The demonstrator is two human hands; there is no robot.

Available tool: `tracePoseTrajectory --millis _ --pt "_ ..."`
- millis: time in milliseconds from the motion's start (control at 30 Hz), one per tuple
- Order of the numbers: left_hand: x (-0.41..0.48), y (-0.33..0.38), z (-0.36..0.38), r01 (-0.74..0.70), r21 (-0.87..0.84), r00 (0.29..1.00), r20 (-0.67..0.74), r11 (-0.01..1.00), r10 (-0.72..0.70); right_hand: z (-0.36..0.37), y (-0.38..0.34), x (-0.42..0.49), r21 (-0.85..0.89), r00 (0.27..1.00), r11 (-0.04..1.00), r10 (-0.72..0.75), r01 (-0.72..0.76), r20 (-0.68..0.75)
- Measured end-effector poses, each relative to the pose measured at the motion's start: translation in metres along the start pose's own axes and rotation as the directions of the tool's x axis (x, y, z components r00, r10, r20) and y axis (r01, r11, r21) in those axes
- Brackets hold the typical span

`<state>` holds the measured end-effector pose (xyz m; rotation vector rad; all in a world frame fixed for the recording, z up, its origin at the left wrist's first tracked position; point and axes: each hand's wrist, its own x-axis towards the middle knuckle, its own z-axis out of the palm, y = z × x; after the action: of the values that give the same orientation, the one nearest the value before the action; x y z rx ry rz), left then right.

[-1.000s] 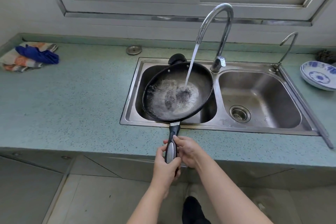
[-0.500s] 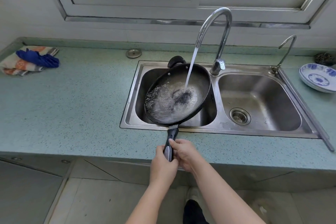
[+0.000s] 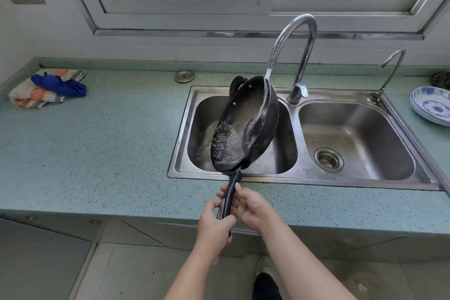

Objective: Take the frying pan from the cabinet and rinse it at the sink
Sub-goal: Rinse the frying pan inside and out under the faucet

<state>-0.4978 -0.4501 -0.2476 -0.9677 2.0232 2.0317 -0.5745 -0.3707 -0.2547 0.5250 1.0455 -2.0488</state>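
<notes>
Nearest, the left hand [image 3: 214, 224] is closed around the end of the frying pan's handle [image 3: 229, 198]. The right hand [image 3: 252, 204] lies against the handle just beyond it, fingers loosely curled; how firmly it grips is hard to tell. Past the green worktop [image 3: 97, 153] edge, the frying pan [image 3: 246, 126] hangs over the left basin of the steel sink [image 3: 299, 173], tipped steeply onto its left side, foamy water pooled at its low rim. The tap [image 3: 295, 56] pours water onto the pan's upper right edge. Far left lies a folded cloth [image 3: 48, 87]; at the far right sits a blue-patterned dish [image 3: 432, 106].
</notes>
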Motion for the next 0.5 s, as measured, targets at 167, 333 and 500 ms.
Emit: tracePoseTrajectory --millis 167,333,500 --pt "-0.0008 0.0008 -0.0009 -0.007 -0.057 1.0 0.029 0.998 0.009 0.0026 0.0026 0.0011 -0.018 0.998 0.998 -0.053 0.053 -0.038" --pt "-0.0044 0.0056 -0.0061 0.015 -0.125 0.994 0.107 0.992 -0.001 0.005 0.0014 0.0021 -0.062 0.994 0.993 -0.107 0.106 -0.026" --pt "-0.0066 0.0062 -0.0021 0.045 -0.208 0.987 0.158 0.977 -0.012 0.0039 -0.0035 -0.0015 -0.133 0.987 0.979 -0.159 0.154 -0.032"
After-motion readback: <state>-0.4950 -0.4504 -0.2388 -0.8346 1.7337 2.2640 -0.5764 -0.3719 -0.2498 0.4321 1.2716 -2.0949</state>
